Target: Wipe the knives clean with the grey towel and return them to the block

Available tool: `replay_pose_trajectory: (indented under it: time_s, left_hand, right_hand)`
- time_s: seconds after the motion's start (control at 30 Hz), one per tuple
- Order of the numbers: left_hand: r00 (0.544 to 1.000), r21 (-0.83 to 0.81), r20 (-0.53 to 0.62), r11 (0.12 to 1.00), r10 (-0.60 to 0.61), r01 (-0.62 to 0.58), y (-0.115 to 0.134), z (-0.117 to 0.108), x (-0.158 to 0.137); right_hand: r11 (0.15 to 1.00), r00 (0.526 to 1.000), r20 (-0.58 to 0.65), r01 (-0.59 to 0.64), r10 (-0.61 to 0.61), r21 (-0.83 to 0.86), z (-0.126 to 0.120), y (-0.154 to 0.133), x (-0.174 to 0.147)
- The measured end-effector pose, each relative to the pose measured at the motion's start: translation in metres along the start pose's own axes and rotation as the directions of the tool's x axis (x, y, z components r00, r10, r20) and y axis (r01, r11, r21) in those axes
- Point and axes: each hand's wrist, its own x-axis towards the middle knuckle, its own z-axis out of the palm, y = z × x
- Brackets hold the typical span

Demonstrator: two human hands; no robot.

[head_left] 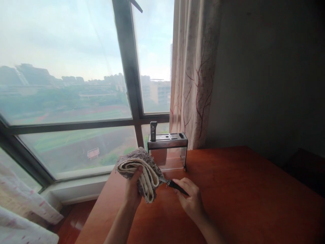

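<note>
My left hand (134, 188) grips a folded grey-brown cloth (141, 157) with a cream underside, thumb on top of the fold. In my right hand (190, 195) is the black handle of a knife (175, 185), pointing up and left. A short bit of its metal shows at the cloth's right edge; the remainder is hidden by the cloth. Both hands are held above the table. Just beyond them stands a clear-sided knife block (167, 137) with a slotted metal top, and a dark handle (153, 131) sticks up from its left end.
The reddish-brown wooden table (228, 189) spreads to the right, with its left edge close to my left forearm. A large window (63, 67) with dark frames is ahead and left. A patterned curtain (194, 74) hangs behind the table beside a dark wall (261, 74).
</note>
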Motion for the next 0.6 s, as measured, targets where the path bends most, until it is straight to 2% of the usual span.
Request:
replay_pose_trajectory:
  time_s: [0.3, 0.47, 0.6]
  left_hand:
    - [0.974, 0.073, 0.086, 0.977, -0.207, 0.201, -0.023, 0.009, -0.018]
    - [0.980, 0.139, 0.091, 0.977, -0.178, 0.165, -0.030, 0.020, -0.030]
    - [0.983, 0.172, 0.076, 0.974, -0.164, 0.149, -0.025, 0.015, -0.023]
  right_hand:
    - [1.000, 0.999, -0.040, 0.018, -0.019, -0.019, 0.005, 0.000, 0.000]
    - [0.998, 0.998, -0.049, 0.039, -0.041, -0.045, 0.004, 0.006, -0.002]
    - [0.998, 0.998, -0.038, 0.039, -0.040, -0.050, -0.004, 0.006, 0.003]
